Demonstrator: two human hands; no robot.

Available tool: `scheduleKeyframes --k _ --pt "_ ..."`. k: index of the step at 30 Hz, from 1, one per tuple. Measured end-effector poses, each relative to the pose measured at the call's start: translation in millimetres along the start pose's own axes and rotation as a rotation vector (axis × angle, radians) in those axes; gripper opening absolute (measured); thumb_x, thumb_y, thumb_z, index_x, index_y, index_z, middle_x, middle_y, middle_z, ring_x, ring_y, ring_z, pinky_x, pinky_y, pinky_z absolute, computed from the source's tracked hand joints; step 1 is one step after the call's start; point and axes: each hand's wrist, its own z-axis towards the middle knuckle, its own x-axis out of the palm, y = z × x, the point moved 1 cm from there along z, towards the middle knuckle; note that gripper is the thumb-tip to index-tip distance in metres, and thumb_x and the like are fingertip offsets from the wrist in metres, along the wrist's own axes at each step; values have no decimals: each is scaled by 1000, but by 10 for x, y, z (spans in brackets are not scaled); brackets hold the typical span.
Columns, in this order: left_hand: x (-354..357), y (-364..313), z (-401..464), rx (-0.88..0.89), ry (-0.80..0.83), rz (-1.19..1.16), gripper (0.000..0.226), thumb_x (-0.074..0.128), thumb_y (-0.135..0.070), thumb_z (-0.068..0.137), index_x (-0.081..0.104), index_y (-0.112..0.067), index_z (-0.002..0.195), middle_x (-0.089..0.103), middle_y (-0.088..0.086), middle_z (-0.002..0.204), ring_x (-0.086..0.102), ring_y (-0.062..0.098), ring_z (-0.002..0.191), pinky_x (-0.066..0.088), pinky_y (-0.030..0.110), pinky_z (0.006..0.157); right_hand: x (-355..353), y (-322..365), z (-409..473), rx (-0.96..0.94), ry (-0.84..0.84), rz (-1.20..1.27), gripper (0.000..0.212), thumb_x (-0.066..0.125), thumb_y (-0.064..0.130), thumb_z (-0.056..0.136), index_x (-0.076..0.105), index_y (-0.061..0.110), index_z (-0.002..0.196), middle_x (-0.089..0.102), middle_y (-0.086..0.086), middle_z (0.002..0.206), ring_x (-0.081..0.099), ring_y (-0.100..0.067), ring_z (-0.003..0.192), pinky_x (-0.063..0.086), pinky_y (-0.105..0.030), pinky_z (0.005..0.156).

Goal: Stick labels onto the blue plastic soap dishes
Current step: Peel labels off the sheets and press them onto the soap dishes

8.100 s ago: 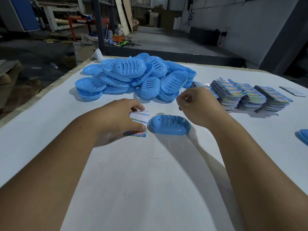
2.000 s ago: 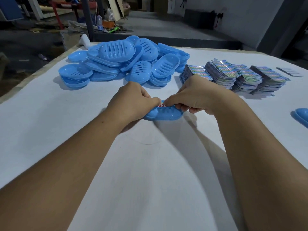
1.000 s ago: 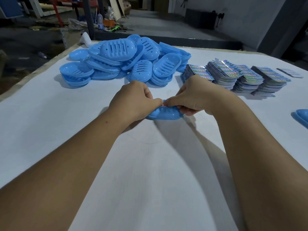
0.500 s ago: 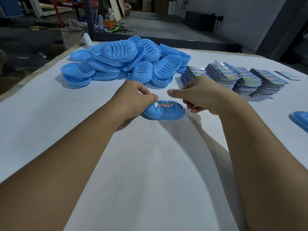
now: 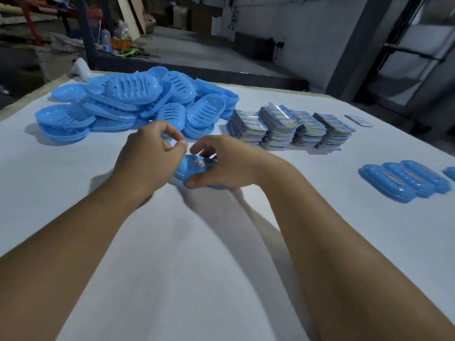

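Blue soap dish (image 5: 194, 168), right hand (image 5: 226, 164) gripping

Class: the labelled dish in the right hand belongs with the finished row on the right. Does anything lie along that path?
Nothing visible does. Between the dish held by the right hand and the finished row lies only bare table; the label stacks sit farther back.

Smooth, slightly glossy blue plastic soap dish (image 5: 194, 168) with a shiny foil-like label (image 5: 205, 163) on it. The heaped soap dishes (image 5: 138, 104) show the same sheen, lightly translucent at the rims. The stacked labels (image 5: 288, 126) glint iridescent, like holographic paper. The table (image 5: 172, 267) cover looks matt white and smooth.
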Motion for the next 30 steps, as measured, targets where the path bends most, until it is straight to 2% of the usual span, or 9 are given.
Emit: scheduleKeyframes --k 3,5,8,10,13,16,20,23,30 --pt "-10 -53 -63 121 3 54 9 71 -26 92 64 -23 87 54 -4 52 55 17 59 46 36 64 -83 -212 -218 102 -148 -49 69 81 68 67 58 32 122 64 12 111 61 -14 96 46 -30 75" --pt "-19 -18 -88 195 21 76 10 71 -30 92 63 -25 88 54 -5 50 55 14 55 42 31 58 -179 -482 -448 183 -260 -118 61 73 74 70 58 34 114 64 11 109 61 -16 96 48 -33 77" --pt "22 214 -24 234 23 57 19 66 -50 88 63 -32 95 60 -15 58 55 11 49 46 29 53 -367 -968 -849 366 -420 -190 64 63 78 71 56 34 116 65 8 111 60 -20 102 46 -35 76" --pt "104 559 139 217 76 24 35 61 -64 88 64 -36 108 58 -10 56 53 14 43 52 36 44 -491 -1269 -1103 498 -480 -243 70 57 81 70 56 32 120 67 3 116 60 -24 107 44 -36 75" --pt "232 1439 686 139 110 28 54 63 -77 83 66 -34 117 55 -3 52 51 18 37 52 45 34 -574 -1616 -1380 641 -481 -303 61 60 75 78 57 31 120 68 0 115 60 -25 100 39 -34 70" --pt "530 2173 1051 134 150 52 48 65 -79 80 69 -43 111 54 -3 53 53 15 37 52 40 34 -534 -1765 -1492 672 -510 -321 56 59 72 82 58 31 119 65 1 113 57 -25 100 36 -33 71" --pt "709 2566 1159 146 223 63 42 66 -78 80 69 -50 110 54 -6 54 55 12 42 54 35 38 -561 -1827 -1540 701 -589 -462 54 56 70 85 66 31 121 60 -3 124 50 -32 114 38 -39 87" --pt "583 2361 994 176 250 58 45 65 -78 81 69 -44 112 54 -6 54 54 13 41 54 36 37 -592 -1955 -1596 789 -611 -456 55 53 69 87 64 32 125 59 -7 131 47 -36 119 39 -44 99" --pt "146 825 250 229 184 161 38 58 -70 87 67 -41 110 59 -15 56 57 7 45 54 30 41 -710 -2209 -1689 887 -604 -364 55 53 65 89 59 32 133 56 -10 140 43 -39 128 40 -46 100"
